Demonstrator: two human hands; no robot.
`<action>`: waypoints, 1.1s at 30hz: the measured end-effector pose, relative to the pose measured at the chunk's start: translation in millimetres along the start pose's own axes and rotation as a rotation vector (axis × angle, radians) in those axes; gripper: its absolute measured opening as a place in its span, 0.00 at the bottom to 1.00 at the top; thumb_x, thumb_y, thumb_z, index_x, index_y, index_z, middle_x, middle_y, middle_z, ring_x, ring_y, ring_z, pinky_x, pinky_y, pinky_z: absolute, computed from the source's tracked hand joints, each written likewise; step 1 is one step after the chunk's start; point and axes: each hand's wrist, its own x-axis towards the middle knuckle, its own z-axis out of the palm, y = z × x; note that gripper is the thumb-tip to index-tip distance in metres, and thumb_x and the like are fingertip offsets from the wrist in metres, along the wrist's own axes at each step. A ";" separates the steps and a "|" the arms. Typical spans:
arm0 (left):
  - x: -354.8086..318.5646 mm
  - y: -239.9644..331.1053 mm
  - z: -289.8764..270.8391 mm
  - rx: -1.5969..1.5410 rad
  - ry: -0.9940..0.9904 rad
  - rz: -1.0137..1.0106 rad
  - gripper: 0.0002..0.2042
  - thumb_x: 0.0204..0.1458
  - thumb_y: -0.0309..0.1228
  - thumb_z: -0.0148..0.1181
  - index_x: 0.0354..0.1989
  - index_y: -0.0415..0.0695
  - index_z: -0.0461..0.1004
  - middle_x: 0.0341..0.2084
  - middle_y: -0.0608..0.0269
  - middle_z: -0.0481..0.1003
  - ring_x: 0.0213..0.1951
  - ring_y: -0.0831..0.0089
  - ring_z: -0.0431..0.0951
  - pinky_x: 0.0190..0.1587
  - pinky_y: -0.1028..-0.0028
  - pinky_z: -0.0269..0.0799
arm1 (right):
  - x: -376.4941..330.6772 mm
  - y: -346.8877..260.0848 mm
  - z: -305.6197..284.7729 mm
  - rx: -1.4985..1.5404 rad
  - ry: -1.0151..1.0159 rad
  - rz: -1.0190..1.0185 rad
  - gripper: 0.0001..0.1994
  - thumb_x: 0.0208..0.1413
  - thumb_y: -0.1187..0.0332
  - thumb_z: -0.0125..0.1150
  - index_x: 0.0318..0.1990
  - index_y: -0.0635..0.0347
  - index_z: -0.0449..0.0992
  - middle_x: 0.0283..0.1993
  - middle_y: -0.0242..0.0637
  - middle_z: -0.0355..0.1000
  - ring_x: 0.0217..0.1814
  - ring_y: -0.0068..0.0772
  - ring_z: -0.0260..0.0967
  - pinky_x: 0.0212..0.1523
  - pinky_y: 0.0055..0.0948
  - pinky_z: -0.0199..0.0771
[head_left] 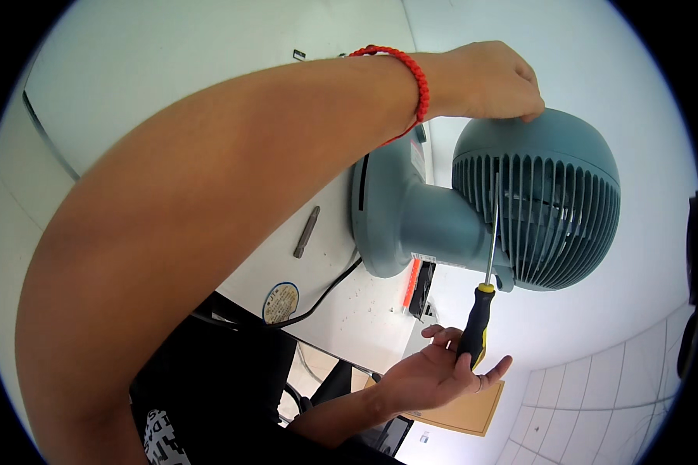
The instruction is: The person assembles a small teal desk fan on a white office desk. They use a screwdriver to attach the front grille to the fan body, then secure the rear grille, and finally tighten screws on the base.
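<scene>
A grey-green desk fan (442, 221) lies across the view, its base to the left and its round slatted head to the right. My left hand (492, 81), wearing a red braided bracelet (419, 81), has its fingers curled against the top of the fan's head; the fingertips are partly hidden. Below, my right hand (434, 376) is palm up, with its fingers around the black and yellow handle of a screwdriver (475, 322). The metal shaft points up along the slatted grille (531, 225). Whether its tip meets a screw cannot be seen.
On the white table (364, 310) lie a grey metal bit (307, 232), a round label (281, 302) and a black cord (329, 293) running from the fan's base. A black and orange box (419, 288) lies beside the base. Small debris is scattered about.
</scene>
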 end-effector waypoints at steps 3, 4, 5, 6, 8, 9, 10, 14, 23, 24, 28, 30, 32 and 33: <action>-1.5 0.0 1.8 0.010 0.010 0.019 0.12 0.45 0.35 0.61 0.36 0.46 0.85 0.38 0.60 0.81 0.44 0.65 0.77 0.51 0.66 0.73 | -0.8 -7.1 -4.8 -0.100 -0.116 0.167 0.30 0.69 0.57 0.47 0.73 0.61 0.50 0.27 0.40 0.73 0.22 0.26 0.70 0.27 0.28 0.71; -1.9 0.0 2.1 0.019 0.023 0.031 0.12 0.46 0.35 0.61 0.36 0.46 0.84 0.38 0.61 0.81 0.43 0.65 0.77 0.51 0.66 0.73 | -1.6 -8.6 -6.4 -0.179 -0.125 0.265 0.30 0.69 0.58 0.47 0.73 0.61 0.49 0.27 0.41 0.73 0.24 0.26 0.71 0.30 0.31 0.73; -1.8 0.0 2.2 0.017 0.018 0.026 0.12 0.46 0.35 0.61 0.36 0.46 0.84 0.38 0.61 0.81 0.44 0.65 0.78 0.51 0.66 0.73 | -3.3 -7.6 -7.2 -0.184 -0.148 0.245 0.31 0.68 0.59 0.46 0.73 0.60 0.48 0.28 0.42 0.74 0.27 0.26 0.71 0.34 0.33 0.72; -1.6 0.1 2.3 0.017 0.014 0.021 0.11 0.45 0.35 0.61 0.35 0.46 0.84 0.38 0.61 0.81 0.44 0.65 0.78 0.51 0.66 0.73 | -4.8 -5.9 -7.9 -0.052 -0.145 0.183 0.30 0.68 0.59 0.46 0.73 0.60 0.48 0.27 0.42 0.73 0.27 0.26 0.71 0.32 0.31 0.72; -1.4 0.2 1.2 0.011 0.009 0.017 0.11 0.45 0.35 0.61 0.35 0.46 0.85 0.39 0.61 0.81 0.44 0.64 0.78 0.51 0.66 0.73 | -7.8 1.8 -7.9 0.083 -0.105 0.062 0.30 0.69 0.58 0.46 0.72 0.61 0.49 0.27 0.42 0.73 0.25 0.25 0.70 0.29 0.28 0.71; -1.2 0.2 1.0 0.004 0.002 0.019 0.11 0.45 0.35 0.61 0.35 0.47 0.85 0.39 0.61 0.81 0.45 0.64 0.77 0.52 0.65 0.73 | -7.7 5.5 -8.5 -0.005 -0.097 0.017 0.29 0.69 0.59 0.47 0.72 0.60 0.50 0.27 0.43 0.73 0.25 0.25 0.70 0.28 0.26 0.70; -1.1 0.2 1.7 -0.003 -0.007 0.022 0.11 0.45 0.35 0.62 0.35 0.47 0.85 0.39 0.61 0.81 0.45 0.64 0.77 0.52 0.65 0.72 | -7.7 8.5 -9.4 -0.007 -0.067 0.032 0.29 0.68 0.59 0.48 0.72 0.60 0.50 0.26 0.42 0.73 0.24 0.24 0.69 0.27 0.26 0.69; -0.8 0.6 2.9 0.039 0.018 0.012 0.12 0.44 0.36 0.62 0.35 0.48 0.85 0.41 0.60 0.81 0.47 0.62 0.77 0.53 0.63 0.72 | -6.5 11.7 -13.6 -0.050 -0.128 0.066 0.30 0.69 0.57 0.50 0.72 0.60 0.53 0.23 0.38 0.72 0.20 0.20 0.66 0.23 0.24 0.68; 0.9 0.5 4.0 0.047 0.025 0.016 0.12 0.44 0.37 0.63 0.36 0.48 0.85 0.41 0.60 0.82 0.47 0.62 0.78 0.52 0.63 0.73 | -8.8 -1.4 -14.2 0.047 -0.170 0.145 0.31 0.68 0.57 0.48 0.73 0.59 0.51 0.35 0.44 0.77 0.26 0.24 0.73 0.22 0.26 0.70; 1.3 0.6 3.9 0.048 0.022 0.015 0.13 0.44 0.37 0.63 0.36 0.48 0.85 0.41 0.60 0.82 0.46 0.62 0.78 0.52 0.63 0.73 | -9.2 1.7 -12.6 0.107 -0.141 0.093 0.31 0.67 0.58 0.48 0.73 0.59 0.50 0.38 0.46 0.77 0.29 0.26 0.75 0.22 0.27 0.71; 1.3 1.6 3.8 0.069 0.031 0.002 0.13 0.44 0.37 0.63 0.37 0.47 0.85 0.40 0.60 0.82 0.45 0.63 0.79 0.52 0.63 0.73 | -10.3 10.2 -8.8 0.017 -0.077 0.024 0.30 0.67 0.60 0.48 0.74 0.56 0.49 0.36 0.44 0.76 0.31 0.27 0.74 0.25 0.28 0.70; 0.0 2.0 3.4 0.071 0.027 0.003 0.13 0.44 0.37 0.63 0.38 0.47 0.85 0.40 0.60 0.82 0.45 0.63 0.79 0.52 0.63 0.74 | -11.7 8.3 -9.0 -0.030 -0.100 0.052 0.29 0.69 0.56 0.47 0.73 0.57 0.52 0.30 0.39 0.75 0.24 0.24 0.71 0.21 0.25 0.68; -1.6 2.3 2.7 0.073 0.025 0.000 0.14 0.45 0.37 0.63 0.39 0.47 0.85 0.40 0.60 0.82 0.45 0.63 0.79 0.52 0.63 0.74 | -13.2 3.7 -9.2 -0.084 -0.117 0.108 0.29 0.71 0.52 0.45 0.71 0.60 0.55 0.24 0.35 0.72 0.18 0.20 0.66 0.18 0.22 0.65; -2.2 2.4 2.8 0.073 0.023 -0.002 0.14 0.45 0.37 0.63 0.39 0.47 0.85 0.40 0.60 0.82 0.45 0.63 0.79 0.52 0.63 0.74 | -13.6 0.8 -9.4 -0.124 -0.125 0.152 0.29 0.71 0.50 0.44 0.70 0.61 0.57 0.21 0.33 0.71 0.15 0.18 0.63 0.16 0.20 0.63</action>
